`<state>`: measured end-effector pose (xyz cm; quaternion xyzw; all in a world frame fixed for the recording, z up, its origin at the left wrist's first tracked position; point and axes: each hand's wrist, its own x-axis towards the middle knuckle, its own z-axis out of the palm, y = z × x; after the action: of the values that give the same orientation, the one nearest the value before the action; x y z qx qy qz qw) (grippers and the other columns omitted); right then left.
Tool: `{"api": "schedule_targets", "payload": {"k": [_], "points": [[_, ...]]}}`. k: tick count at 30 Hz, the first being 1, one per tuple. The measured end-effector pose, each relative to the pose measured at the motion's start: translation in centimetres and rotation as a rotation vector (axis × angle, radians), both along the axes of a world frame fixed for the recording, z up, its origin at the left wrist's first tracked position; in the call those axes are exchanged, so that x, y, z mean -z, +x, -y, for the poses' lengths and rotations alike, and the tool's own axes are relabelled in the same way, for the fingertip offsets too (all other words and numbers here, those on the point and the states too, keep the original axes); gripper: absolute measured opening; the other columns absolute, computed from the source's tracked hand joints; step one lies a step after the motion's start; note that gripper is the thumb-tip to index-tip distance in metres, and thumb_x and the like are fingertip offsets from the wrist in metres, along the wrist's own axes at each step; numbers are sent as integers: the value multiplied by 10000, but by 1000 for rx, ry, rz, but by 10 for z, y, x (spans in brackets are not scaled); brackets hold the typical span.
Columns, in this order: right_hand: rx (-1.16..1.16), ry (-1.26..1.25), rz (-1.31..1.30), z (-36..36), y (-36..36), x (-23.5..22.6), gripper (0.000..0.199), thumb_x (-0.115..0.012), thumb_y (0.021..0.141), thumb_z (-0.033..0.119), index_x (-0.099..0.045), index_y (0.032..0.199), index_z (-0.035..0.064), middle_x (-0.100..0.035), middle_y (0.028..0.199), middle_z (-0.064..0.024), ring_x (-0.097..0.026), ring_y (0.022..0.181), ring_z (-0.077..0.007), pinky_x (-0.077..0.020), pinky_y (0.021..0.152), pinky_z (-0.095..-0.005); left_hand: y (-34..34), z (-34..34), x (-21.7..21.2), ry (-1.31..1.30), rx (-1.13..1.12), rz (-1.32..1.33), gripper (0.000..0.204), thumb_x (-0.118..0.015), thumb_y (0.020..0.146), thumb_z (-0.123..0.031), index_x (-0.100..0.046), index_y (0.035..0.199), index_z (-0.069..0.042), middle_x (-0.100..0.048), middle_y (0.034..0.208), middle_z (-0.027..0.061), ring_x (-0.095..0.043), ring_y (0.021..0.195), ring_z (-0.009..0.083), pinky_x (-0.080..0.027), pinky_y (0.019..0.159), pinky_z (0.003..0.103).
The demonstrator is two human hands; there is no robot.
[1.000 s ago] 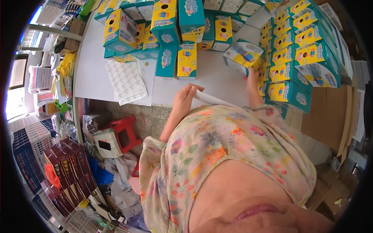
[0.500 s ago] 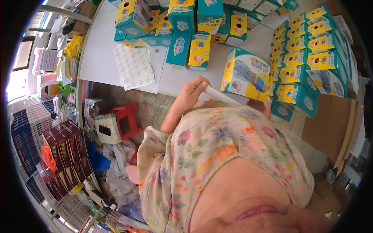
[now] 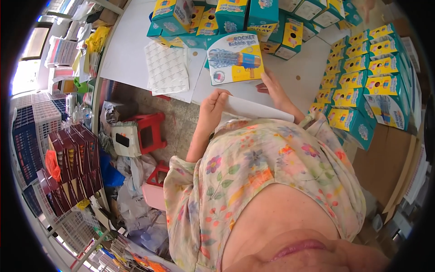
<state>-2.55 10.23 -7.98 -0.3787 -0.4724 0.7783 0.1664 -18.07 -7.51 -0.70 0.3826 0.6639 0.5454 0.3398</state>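
One toy box (image 3: 234, 58) lies flat near the desk's (image 3: 312, 54) front edge. Our left hand (image 3: 214, 103) pinches a white sheet (image 3: 253, 109); right hand (image 3: 272, 84), fingers together, touches the box. We judge labelling is in hand; next needs careful alignment.

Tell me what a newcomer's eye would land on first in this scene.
The yellow and teal cardboard toy box lying flat on the white table, just beyond both hands, draws the eye first. The left hand grips a white sheet at the table's near edge; the right hand rests beside the box. Stacks of matching boxes fill the right.
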Motion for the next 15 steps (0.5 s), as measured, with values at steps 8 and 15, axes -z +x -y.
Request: {"api": "schedule_targets", "payload": {"k": [8, 15], "points": [[58, 538, 100, -47, 61, -30, 394, -488, 974, 317, -554, 1256, 50, -618, 1135, -76, -553, 1046, -149, -442, 913, -292, -2, -9, 11, 28, -250, 11, 222, -510, 970, -200, -618, 916, -14, -528, 713, -30, -438, 688, 57, -390, 625, 223], [-131, 1597, 310, -7, 45, -111, 291, -631, 823, 104, -622, 1109, 51, -628, 1065, -113, -567, 1031, -299, -433, 943, -378, 22, -51, 9, 42, -230, 34, 239, -510, 972, -206, -604, 925, 8, -514, 706, -20, -431, 684, 53, -381, 619, 225]]}}
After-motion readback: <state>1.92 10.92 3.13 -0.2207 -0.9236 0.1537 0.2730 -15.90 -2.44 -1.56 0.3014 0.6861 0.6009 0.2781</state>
